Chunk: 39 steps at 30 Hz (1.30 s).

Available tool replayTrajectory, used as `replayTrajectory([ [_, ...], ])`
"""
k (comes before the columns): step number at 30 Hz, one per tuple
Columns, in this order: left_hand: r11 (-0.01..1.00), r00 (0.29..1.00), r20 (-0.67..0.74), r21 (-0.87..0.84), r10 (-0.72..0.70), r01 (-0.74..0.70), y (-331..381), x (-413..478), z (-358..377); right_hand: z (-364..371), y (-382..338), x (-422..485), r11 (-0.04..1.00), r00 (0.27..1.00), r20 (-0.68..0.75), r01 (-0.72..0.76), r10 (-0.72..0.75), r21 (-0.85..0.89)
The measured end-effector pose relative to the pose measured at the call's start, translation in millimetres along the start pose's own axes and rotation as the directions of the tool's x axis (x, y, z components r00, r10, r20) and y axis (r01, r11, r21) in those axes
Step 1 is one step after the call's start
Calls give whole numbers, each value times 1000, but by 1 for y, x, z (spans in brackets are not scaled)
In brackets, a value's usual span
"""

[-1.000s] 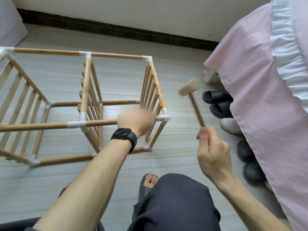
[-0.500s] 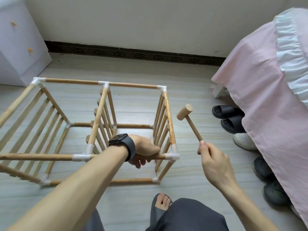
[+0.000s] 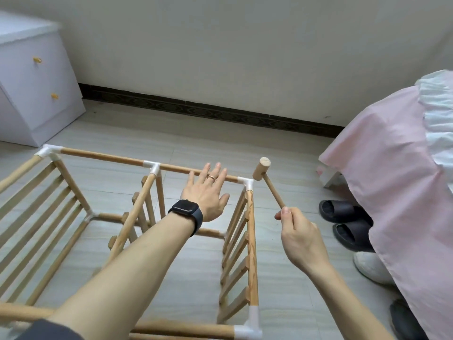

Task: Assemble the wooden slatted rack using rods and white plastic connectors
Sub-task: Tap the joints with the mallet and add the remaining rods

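Note:
The wooden slatted rack stands on the floor below me, its rods joined by white plastic connectors such as the far right corner connector. My left hand, with a black watch on the wrist, stretches out with straight spread fingers over the far top rod; whether it touches the rod I cannot tell. My right hand grips the handle of a small wooden mallet, whose head hangs just right of that far right corner connector.
A white drawer cabinet stands at the back left by the wall. On the right a bed with a pink cover overhangs the floor, with black slippers and other shoes beside it.
My left hand let go of the near top rod and reached forward, fingers straight, to the far top rod. The view moved closer over the rack. The mallet stays raised by the far right corner.

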<state>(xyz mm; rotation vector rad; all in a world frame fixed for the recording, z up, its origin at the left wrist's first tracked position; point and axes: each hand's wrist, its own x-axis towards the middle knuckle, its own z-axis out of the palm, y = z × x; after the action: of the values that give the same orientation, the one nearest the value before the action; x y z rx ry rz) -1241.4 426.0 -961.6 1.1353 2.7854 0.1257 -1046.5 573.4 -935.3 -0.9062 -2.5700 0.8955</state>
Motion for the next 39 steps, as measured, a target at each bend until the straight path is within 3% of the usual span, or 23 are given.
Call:
replayTrajectory([
  [5, 998, 997, -49, -32, -59, 57, -3, 10, 45, 9, 7, 22, 995, 998, 23, 57, -55, -85],
  [9, 992, 993, -87, -111, -77, 67, 0, 14, 55, 10, 13, 29, 979, 991, 127, 54, -29, -194],
  [13, 992, 992, -94, -108, -78, 68, -3, 15, 58, -2, 3, 35, 977, 990, 128, 81, -57, -199],
  [16, 990, 992, -95, -120, -84, 72, -1, 15, 60, -16, -11, 42, 981, 981, -54, 185, -188, -53],
  [19, 988, 991, -98, -134, -87, 74, 0, 16, 62, -16, -19, 36, 942, 898, -347, 322, -272, 95],
  [20, 988, 991, -98, -137, -87, 73, 0, 16, 62, -11, -17, 33, 950, 907, -325, 305, -269, 64],
  [22, 988, 992, -89, -137, -85, 73, -1, 15, 62, 2, -10, 29, 967, 989, 15, 150, -150, -207],
  [23, 987, 992, -86, -141, -87, 75, -1, 15, 62, 5, -6, 30, 941, 989, 138, 93, -50, -326],
  [24, 987, 993, -82, -144, -87, 74, -1, 15, 62, 4, -4, 32, 940, 988, 147, 91, -44, -330],
  [25, 987, 993, -79, -143, -85, 73, 0, 16, 62, 2, -4, 34, 964, 992, 59, 118, -107, -236],
  [27, 987, 994, -71, -138, -86, 76, 0, 16, 62, -1, -11, 33, 960, 927, -251, 279, -279, -35],
  [28, 987, 994, -70, -141, -86, 75, 1, 16, 62, -1, -11, 32, 951, 902, -314, 308, -297, -17],
  [29, 987, 993, -79, -139, -85, 74, 1, 16, 63, 0, -12, 32, 949, 905, -289, 311, -312, -48],
  [30, 988, 993, -86, -133, -86, 74, 1, 16, 63, 5, -11, 32, 960, 954, -143, 243, -262, -140],
  [31, 988, 992, -87, -131, -87, 75, 1, 16, 63, 7, -8, 31, 941, 987, 51, 158, -149, -299],
  [32, 988, 993, -86, -135, -87, 75, 1, 16, 62, 6, -6, 32, 924, 991, 120, 92, -50, -372],
  [33, 988, 993, -83, -134, -83, 71, 1, 17, 62, 3, -4, 35, 925, 993, 101, 92, -58, -369],
  [36, 991, 994, -83, -115, -78, 68, 0, 17, 63, 2, -7, 31, 960, 919, -279, 271, -278, -66],
  [37, 992, 994, -87, -110, -74, 64, 0, 17, 63, 4, -7, 29, 955, 916, -270, 292, -296, -56],
  [39, 993, 993, -97, -94, -74, 64, 0, 17, 64, 13, -4, 27, 965, 989, 22, 149, -148, -216],
])
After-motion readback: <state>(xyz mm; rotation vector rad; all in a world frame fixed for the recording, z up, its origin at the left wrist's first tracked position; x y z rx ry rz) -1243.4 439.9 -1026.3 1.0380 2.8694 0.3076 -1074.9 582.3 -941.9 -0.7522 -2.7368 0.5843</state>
